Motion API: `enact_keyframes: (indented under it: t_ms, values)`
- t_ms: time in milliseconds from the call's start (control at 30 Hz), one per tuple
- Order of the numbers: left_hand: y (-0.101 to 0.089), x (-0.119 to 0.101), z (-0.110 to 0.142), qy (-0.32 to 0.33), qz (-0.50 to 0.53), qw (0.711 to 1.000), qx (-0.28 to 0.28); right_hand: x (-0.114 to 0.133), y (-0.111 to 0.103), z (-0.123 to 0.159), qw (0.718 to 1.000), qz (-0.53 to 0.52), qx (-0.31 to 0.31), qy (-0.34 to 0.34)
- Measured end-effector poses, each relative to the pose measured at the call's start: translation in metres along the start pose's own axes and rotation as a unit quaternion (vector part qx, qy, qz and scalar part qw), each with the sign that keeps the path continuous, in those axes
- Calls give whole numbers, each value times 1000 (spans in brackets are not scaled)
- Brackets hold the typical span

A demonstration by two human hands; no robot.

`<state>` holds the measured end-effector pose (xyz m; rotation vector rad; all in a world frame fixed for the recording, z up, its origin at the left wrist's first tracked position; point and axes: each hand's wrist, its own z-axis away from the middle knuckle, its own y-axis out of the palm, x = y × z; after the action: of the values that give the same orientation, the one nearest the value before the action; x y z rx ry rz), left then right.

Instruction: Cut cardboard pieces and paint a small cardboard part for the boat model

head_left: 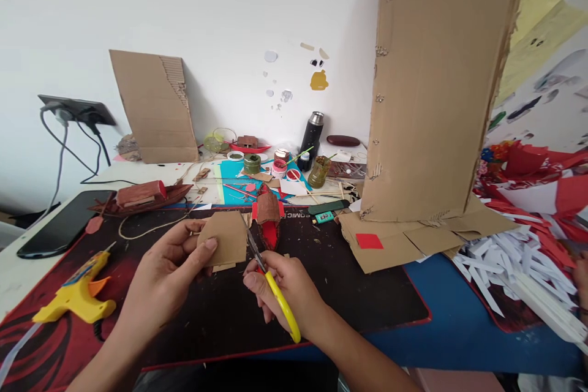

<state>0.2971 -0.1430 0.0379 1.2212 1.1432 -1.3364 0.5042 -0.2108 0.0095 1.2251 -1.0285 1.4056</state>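
My left hand [168,272] pinches a small brown cardboard piece [225,237] between thumb and fingers, holding it above the black and red desk mat [367,294]. My right hand [287,291] grips yellow-handled scissors [271,278], fingers through the loops. The blades point up and left and meet the right edge of the cardboard piece. Just behind the blades lies a small red model boat with a brown roof [269,217].
A yellow glue gun [76,294] lies at the left on the mat. Another model boat [142,196] and a black phone [64,223] sit further left. A tall cardboard box [436,86] stands at right, paint jars [252,163] and a flask [311,138] behind, paper strips [519,275] far right.
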Motion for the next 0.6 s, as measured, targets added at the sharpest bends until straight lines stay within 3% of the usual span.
enact_keyframes:
  t_ms: [600]
  values:
    - [0, 0, 2, 5, -1, 1000, 1, -1, 0, 0, 1000, 9, -1, 3]
